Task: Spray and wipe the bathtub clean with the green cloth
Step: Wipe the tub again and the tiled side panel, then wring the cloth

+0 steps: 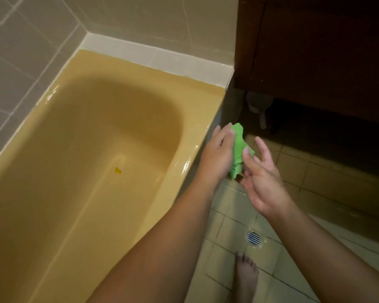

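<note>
A mustard-yellow bathtub (197, 119) fills the left of the view, with a small dark yellow spot (118, 170) on its floor. I hold a crumpled green cloth (239, 147) between both hands, just outside the tub's near rim. My left hand (219, 154) grips the cloth's upper part from the tub side. My right hand (263, 178) pinches its lower part with thumb and fingertips, the other fingers spread. No spray bottle is in view.
Grey tiled walls border the tub at the back and left. A dark wooden cabinet (315, 51) stands at the right with a white scoop (258, 106) under it. A floor drain (253, 237) and a bare foot (245, 278) are on the tiled floor.
</note>
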{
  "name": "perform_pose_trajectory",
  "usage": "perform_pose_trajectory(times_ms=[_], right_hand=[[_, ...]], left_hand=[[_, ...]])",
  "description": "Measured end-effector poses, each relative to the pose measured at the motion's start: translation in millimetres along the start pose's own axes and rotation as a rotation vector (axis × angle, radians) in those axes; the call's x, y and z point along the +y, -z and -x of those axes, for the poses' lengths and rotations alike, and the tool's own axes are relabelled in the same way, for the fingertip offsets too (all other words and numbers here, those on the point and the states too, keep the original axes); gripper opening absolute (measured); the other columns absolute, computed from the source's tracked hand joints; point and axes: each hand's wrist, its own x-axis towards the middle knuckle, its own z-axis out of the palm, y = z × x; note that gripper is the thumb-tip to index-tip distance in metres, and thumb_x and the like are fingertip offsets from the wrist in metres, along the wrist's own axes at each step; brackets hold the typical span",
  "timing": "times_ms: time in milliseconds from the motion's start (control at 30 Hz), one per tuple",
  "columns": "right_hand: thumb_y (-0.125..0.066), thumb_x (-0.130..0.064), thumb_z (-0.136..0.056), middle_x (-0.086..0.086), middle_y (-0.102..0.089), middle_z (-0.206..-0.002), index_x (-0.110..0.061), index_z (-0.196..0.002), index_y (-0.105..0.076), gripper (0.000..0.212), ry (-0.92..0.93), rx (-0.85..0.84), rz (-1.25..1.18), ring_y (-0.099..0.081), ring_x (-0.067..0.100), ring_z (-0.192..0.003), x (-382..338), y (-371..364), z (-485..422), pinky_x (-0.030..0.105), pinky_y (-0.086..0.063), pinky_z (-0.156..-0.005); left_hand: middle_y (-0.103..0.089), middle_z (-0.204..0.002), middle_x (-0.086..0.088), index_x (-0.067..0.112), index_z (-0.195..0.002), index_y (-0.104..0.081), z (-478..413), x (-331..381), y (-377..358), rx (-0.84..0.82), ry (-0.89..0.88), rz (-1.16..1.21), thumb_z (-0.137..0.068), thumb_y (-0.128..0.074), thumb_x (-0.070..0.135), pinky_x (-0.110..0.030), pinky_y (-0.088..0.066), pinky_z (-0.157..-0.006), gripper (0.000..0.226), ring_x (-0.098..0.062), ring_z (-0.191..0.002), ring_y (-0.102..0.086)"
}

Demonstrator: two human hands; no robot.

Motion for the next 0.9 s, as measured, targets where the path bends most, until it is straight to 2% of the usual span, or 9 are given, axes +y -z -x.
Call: perform_pose_trajectory(times_ms=[67,133,267,400,533,667,733,833,900], right_hand=[[-0.058,-0.012,-0.101,0.007,-0.073,-0.128,-0.037,-0.161,-0.024,0.074,0.062,-0.023,0.069,-0.070,0.023,-0.118,-5.3,-5.3,40.2,0.052,-0.053,-0.103],[-0.061,-0.014,-0.097,0.009,-0.075,-0.123,-0.033,-0.162,-0.023,0.077,0.133,-0.055,0.180,-0.070,0.022,-0.118,-10.2,-15.6,83.2,0.049,-0.054,-0.103],[-0.057,-0.027,-0.099,0.003,-0.076,-0.120,-0.038,-0.163,-0.019,0.075,0.234,-0.169,0.371,-0.063,0.011,-0.127,-14.1,-42.8,179.3,0.040,-0.041,-0.115],[-0.058,-0.017,-0.103,-0.001,-0.076,-0.115,-0.039,-0.164,-0.011,0.080,0.344,-0.228,0.500,-0.067,0.007,-0.119,-6.9,-68.2,278.2,0.024,-0.050,-0.102],[-0.076,-0.015,-0.091,-0.001,-0.067,-0.104,-0.043,-0.163,-0.012,0.100,0.546,-0.179,0.592,-0.068,0.017,-0.107,6.8,-90.3,363.7,0.042,-0.053,-0.106],[-0.088,-0.040,-0.075,-0.010,-0.059,-0.112,-0.055,-0.159,-0.002,0.121,0.679,-0.136,0.675,-0.065,0.011,-0.108,11.7,-110.3,439.4,0.038,-0.056,-0.099],[-0.088,-0.045,-0.071,-0.011,-0.059,-0.117,-0.057,-0.158,0.005,0.128,0.725,-0.161,0.733,-0.063,0.008,-0.112,12.8,-116.9,471.2,0.032,-0.054,-0.100],[-0.088,-0.033,-0.076,-0.020,-0.057,-0.117,-0.061,-0.156,0.006,0.126,0.774,-0.249,0.766,-0.062,0.006,-0.116,12.4,-123.3,513.9,0.032,-0.052,-0.103],[-0.085,-0.027,-0.082,-0.022,-0.058,-0.115,-0.058,-0.158,0.005,0.123,0.816,-0.324,0.791,-0.063,0.006,-0.115,9.1,-121.3,532.1,0.031,-0.053,-0.103]], left_hand=[[-0.066,-0.133,-0.006,0.034,-0.127,-0.070,45.4,3.2,12.0,-0.013,-0.037,0.151,-0.091,-0.054,0.074,-0.047,-0.047,-0.111,0.056,-0.013,-0.127,-0.060],[-0.072,-0.119,-0.008,0.029,-0.126,-0.071,95.4,12.0,26.7,-0.040,-0.099,0.214,-0.090,-0.064,0.067,-0.048,-0.056,-0.100,0.053,-0.015,-0.115,-0.068],[-0.070,-0.133,0.004,0.030,-0.136,-0.068,194.9,29.2,58.4,-0.024,-0.122,0.276,-0.091,-0.066,0.060,-0.051,-0.050,-0.110,0.053,-0.017,-0.126,-0.065],[-0.074,-0.125,-0.002,0.028,-0.126,-0.073,297.5,55.8,92.3,0.030,-0.152,0.308,-0.107,-0.049,0.046,-0.056,-0.048,-0.111,0.036,-0.024,-0.123,-0.067],[-0.075,-0.124,-0.005,0.024,-0.129,-0.071,397.5,75.1,117.5,0.046,-0.118,0.395,-0.112,-0.039,0.040,-0.052,-0.049,-0.110,0.040,-0.023,-0.121,-0.068],[-0.074,-0.124,-0.014,0.011,-0.131,-0.069,480.9,95.2,141.0,0.047,-0.068,0.588,-0.111,-0.041,0.040,-0.049,-0.049,-0.109,0.045,-0.029,-0.120,-0.069],[-0.074,-0.121,-0.018,0.012,-0.125,-0.072,515.7,103.5,151.0,0.045,-0.093,0.616,-0.107,-0.050,0.041,-0.049,-0.053,-0.102,0.041,-0.033,-0.115,-0.071],[-0.073,-0.118,-0.022,0.015,-0.115,-0.071,555.8,109.2,168.4,0.033,-0.143,0.606,-0.096,-0.071,0.029,-0.043,-0.059,-0.082,0.024,-0.036,-0.103,-0.072],[-0.073,-0.114,-0.023,0.014,-0.119,-0.066,575.8,112.0,177.9,0.055,-0.164,0.582,-0.097,-0.071,0.022,-0.039,-0.058,-0.069,0.024,-0.033,-0.092,-0.071]])
